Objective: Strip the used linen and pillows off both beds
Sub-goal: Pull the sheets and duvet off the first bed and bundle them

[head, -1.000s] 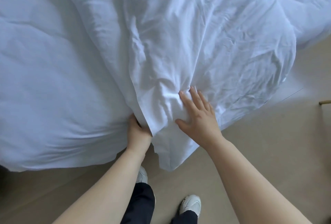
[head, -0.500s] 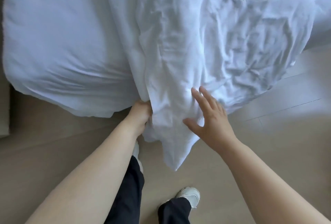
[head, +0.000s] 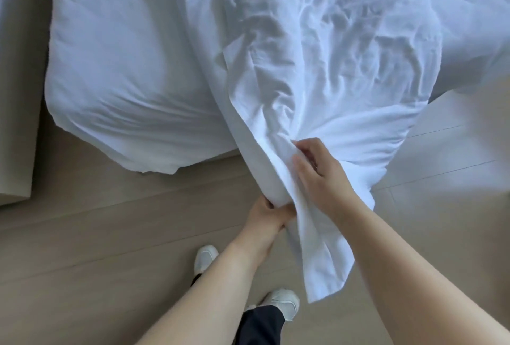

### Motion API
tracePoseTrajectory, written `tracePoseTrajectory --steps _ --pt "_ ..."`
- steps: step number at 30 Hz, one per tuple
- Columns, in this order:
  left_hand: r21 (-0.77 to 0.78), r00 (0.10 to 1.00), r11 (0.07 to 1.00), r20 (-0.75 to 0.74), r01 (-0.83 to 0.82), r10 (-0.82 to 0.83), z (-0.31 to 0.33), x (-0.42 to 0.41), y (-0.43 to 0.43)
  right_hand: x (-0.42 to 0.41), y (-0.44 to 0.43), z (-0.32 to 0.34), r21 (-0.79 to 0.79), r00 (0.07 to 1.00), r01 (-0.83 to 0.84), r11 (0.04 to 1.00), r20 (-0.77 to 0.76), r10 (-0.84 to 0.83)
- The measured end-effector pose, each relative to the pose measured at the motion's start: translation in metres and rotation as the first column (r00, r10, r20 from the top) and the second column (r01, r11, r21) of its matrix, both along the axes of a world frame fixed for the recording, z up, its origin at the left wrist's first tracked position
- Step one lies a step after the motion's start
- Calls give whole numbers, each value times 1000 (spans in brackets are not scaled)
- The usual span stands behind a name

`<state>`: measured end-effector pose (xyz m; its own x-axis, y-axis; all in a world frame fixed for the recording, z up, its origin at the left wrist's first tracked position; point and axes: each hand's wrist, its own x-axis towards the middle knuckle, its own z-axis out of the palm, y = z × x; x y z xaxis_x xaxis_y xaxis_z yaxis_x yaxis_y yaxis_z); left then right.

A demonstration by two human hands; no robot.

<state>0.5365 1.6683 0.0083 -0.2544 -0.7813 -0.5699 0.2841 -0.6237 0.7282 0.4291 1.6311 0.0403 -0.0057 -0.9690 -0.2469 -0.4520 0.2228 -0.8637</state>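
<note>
Above the floor (head: pixel 110 234), fingers (head: pixel 309 147) of the left hand (head: pixel 269 212) and right hand (head: pixel 320 176) clutch the bunched white sheet (head: pixel 317 74).

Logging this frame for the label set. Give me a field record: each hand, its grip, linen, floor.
left hand: grips the bunched edge of the crumpled white fabric sheet from below
right hand: fingers curled, pinches a fold of the same sheet just above the left grip
sheet tail: hangs loose below both hands
smooth white padded duvet: left of the sheet, partly under it
pale wooden plank floor: under the linen's near edges
white shoes: on the floor below the hands
</note>
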Motion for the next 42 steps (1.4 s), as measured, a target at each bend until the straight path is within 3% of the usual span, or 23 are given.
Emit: tracePoseTrajectory --steps 2,6,10,12,14,16,18,20,24,26,27,28,29,30,31,32,34,35,37,40,42 --pt "-10 989 996 118 -92 92 7 -3 -4 -6 3 11 29 999 -13 999 35 12" --pt "3 986 993 125 -115 114 45 3 -5 -19 17 45 58 994 -108 992 23 107" --pt "37 988 989 72 -141 138 96 -1 -15 -25 52 88 70 901 -325 943 -280 331" --pt "36 988 989 72 -141 138 120 -10 -24 -28 63 108 120 836 -325 938 -427 345" --pt "46 988 988 47 -151 149 140 -23 -32 -32 64 120 134 825 -248 959 -490 282" --pt "70 988 986 -14 -151 152 165 -37 -38 -34 55 130 45 824 -154 987 -546 154" --pt "77 984 985 -76 -156 162 184 -50 -46 -40 41 130 -268 797 -75 961 -595 -104" --pt "64 975 981 -120 -183 189 190 -56 -56 -50 27 134 -446 750 -91 890 -619 -233" --pt "-17 970 984 -170 -178 173 191 -52 -68 -87 -4 152 -489 659 -225 843 -714 -238" --pt "-188 993 975 -10 -118 118 191 -41 -72 -105 -22 165 -461 588 -317 828 -781 -210" --pt "-337 979 940 168 -49 112 192 -32 -75 -112 -32 172 -433 571 -367 823 -804 -168" --pt "-490 898 870 407 60 167 191 -23 -81 -118 -44 178 -409 558 -415 813 -820 -128" --pt "-594 737 778 616 205 277 190 -13 -91 -121 -57 185 -378 542 -459 804 -836 -85" --pt "-652 559 642 731 404 391 190 -8 -106 -123 -72 190 -358 515 -510 782 -855 -55" --pt "-648 429 462 755 606 496 187 -6 -125 -123 -90 196 -327 482 -563 759 -876 -20" --pt "-590 372 299 750 750 547 182 -10 -148 -120 -108 200 -297 441 -622 725 -898 10" --pt "-512 392 155 790 845 471 182 -28 -193 -112 -149 209 -238 355 -729 642 -933 58" --pt "-544 459 186 812 818 360 186 -34 -217 -108 -173 214 -214 318 -764 609 -946 67" --pt "-603 594 417 787 680 169 196 -33 -266 -100 -226 219 -206 295 -792 574 -953 65" --pt "-604 711 694 677 390 190 200 -9 -336 -77 -312 229 -259 358 -787 561 -931 72" --pt "-554 719 809 642 195 267 200 13 -379 -54 -367 251 -225 379 -739 635 -918 115"
